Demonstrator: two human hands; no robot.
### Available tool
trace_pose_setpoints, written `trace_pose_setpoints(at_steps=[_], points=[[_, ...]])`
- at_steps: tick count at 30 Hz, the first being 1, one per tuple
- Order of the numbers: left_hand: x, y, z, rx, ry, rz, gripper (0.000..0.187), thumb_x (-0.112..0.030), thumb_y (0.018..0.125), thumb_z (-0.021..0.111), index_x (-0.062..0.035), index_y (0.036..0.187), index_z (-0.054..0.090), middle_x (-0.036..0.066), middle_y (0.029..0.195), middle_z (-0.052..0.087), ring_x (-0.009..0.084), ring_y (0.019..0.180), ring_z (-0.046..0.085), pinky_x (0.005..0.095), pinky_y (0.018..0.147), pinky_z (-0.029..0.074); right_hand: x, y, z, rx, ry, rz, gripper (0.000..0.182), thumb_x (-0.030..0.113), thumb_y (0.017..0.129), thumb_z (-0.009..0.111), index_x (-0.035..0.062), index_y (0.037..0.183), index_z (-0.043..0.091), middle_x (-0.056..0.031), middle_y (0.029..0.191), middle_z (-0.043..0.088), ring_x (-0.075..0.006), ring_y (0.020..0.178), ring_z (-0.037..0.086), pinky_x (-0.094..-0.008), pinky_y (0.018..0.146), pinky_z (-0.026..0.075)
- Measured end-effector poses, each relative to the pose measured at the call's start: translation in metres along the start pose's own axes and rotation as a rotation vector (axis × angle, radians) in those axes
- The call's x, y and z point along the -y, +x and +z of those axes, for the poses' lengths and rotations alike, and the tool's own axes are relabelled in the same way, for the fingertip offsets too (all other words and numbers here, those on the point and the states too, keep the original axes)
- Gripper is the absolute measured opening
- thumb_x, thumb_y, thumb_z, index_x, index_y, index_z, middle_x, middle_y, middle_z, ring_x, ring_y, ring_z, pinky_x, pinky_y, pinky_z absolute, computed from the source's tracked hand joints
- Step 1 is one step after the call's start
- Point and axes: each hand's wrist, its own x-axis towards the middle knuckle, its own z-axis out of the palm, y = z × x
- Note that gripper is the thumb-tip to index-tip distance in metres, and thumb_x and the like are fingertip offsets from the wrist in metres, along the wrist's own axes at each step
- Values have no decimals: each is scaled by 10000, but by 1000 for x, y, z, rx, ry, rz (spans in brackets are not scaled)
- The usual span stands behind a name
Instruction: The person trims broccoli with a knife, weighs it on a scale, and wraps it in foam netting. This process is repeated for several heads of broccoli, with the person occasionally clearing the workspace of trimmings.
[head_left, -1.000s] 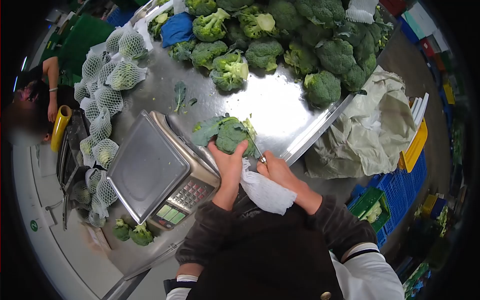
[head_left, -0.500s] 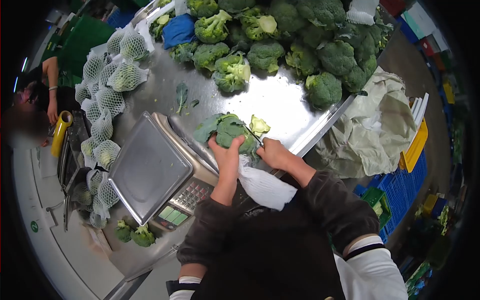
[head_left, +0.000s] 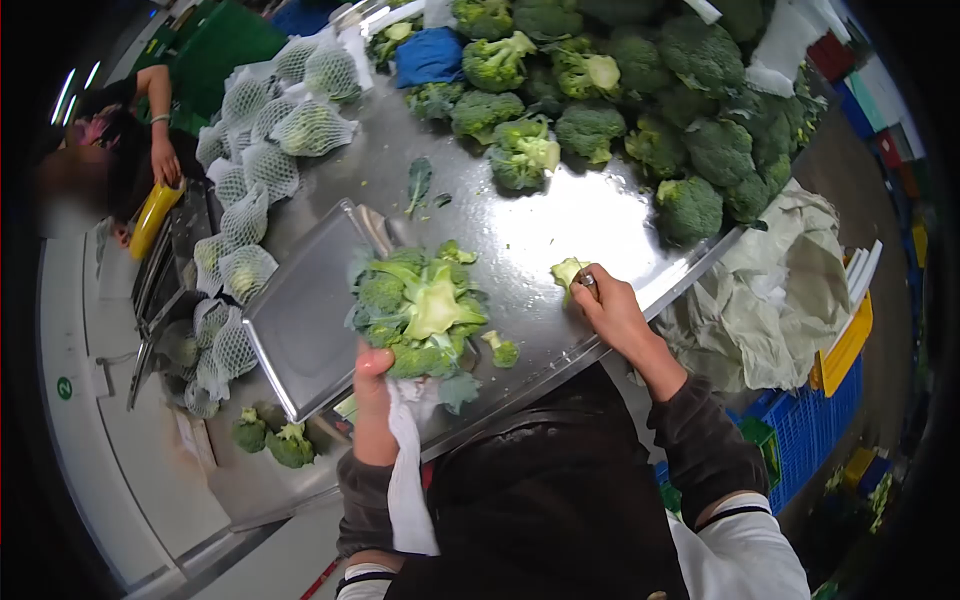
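My left hand (head_left: 375,400) grips a broccoli head (head_left: 425,310), its pale cut stem turned up towards me. A white net sleeve (head_left: 410,480) hangs down from the same hand. The broccoli is held up over the side of the scale (head_left: 315,310), covering most of its keypad. My right hand (head_left: 620,320) is closed round a small knife (head_left: 588,284), of which only a short metal part shows at the fingers. A cut piece of stem (head_left: 566,273) is right at those fingertips. A small broccoli floret (head_left: 503,350) lies on the metal table between my hands.
A heap of broccoli (head_left: 640,110) fills the table's far side, with a blue cloth (head_left: 429,56) by it. Netted broccoli (head_left: 270,170) lines the left. A crumpled plastic bag (head_left: 770,290) lies beyond the right edge. A person (head_left: 130,140) works at far left with a yellow roll (head_left: 155,220).
The broccoli has moved left and been turned stem-up in my left hand. My right hand has moved away to the right with the knife. The net sleeve now hangs at the left hand.
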Motion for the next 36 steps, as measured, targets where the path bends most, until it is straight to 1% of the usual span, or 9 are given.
trace_pose_setpoints(at_steps=[2, 4, 8, 12, 21, 25, 27, 31, 36], points=[[-26, -10, -4, -48, 108, 124, 760, -173, 602, 665, 0, 1288, 387, 158, 1171, 527, 277, 1042, 561, 370, 895, 471, -3, -1, 13, 32, -60, -69, 273, 241, 851, 547, -3, 973, 537, -218, 699, 602, -374, 678, 602, -413, 622, 455], [-60, -17, -21, -144, 775, 381, 802, -93, 567, 700, 15, 1289, 367, 152, 1181, 512, 279, 1034, 556, 346, 909, 451, 0, -8, 18, 59, -43, -78, 272, 247, 851, 549, 2, 969, 543, -217, 695, 601, -376, 678, 602, -415, 622, 455], [-88, -7, -83, -323, 1585, 575, 867, -160, 551, 745, -54, 1317, 351, 144, 1178, 498, 267, 1059, 533, 333, 889, 439, -1, -18, 31, 110, 14, -87, 249, 241, 846, 565, 11, 941, 558, -197, 656, 584, -364, 649, 594, -401, 603, 448], [-79, -6, -101, -401, 1835, 527, 911, -215, 543, 773, -124, 1336, 334, 151, 1180, 463, 325, 1054, 514, 385, 845, 460, 7, -20, 40, 156, -1, -114, 217, 216, 846, 576, 16, 926, 556, -165, 583, 540, -329, 560, 558, -382, 551, 426], [-107, -36, -95, -408, 1787, 540, 926, -243, 600, 820, -24, 1348, 320, 183, 1265, 465, 293, 1150, 493, 357, 900, 444, -4, -13, 47, 161, -19, -138, 192, 202, 863, 569, 24, 930, 547, -145, 566, 528, -291, 516, 534, -361, 512, 403], [-125, -58, -87, -551, 1547, 489, 859, -189, 625, 810, -20, 1332, 352, 180, 1220, 506, 203, 1032, 551, 293, 871, 442, -4, -7, 51, 74, -77, -192, 198, 209, 866, 563, 26, 940, 544, -182, 633, 579, -337, 596, 588, -385, 552, 436], [-128, -65, -98, -539, 1637, 589, 798, -206, 648, 780, -97, 1338, 394, 127, 1208, 541, 117, 893, 530, 213, 633, 411, 3, -2, 51, 70, -183, -140, 214, 209, 860, 565, 37, 983, 531, -182, 659, 593, -356, 630, 595, -413, 580, 446], [-125, -72, -97, -574, 1543, 532, 699, -176, 673, 775, -34, 1277, 454, 126, 1162, 558, 118, 842, 559, 203, 619, 425, -8, 10, 60, 28, -328, -193, 240, 194, 851, 567, 52, 1035, 509, -180, 702, 614, -371, 680, 604, -439, 616, 455], [-120, -77, -112, -562, 1274, 573, 535, -124, 725, 720, -36, 1213, 516, 65, 1135, 576, -21, 603, 375, 141, 521, 328, -12, 11, 59, 47, -394, -169, 295, 179, 826, 587, 69, 1079, 482, -180, 750, 631, -377, 726, 611, -446, 652, 464]])
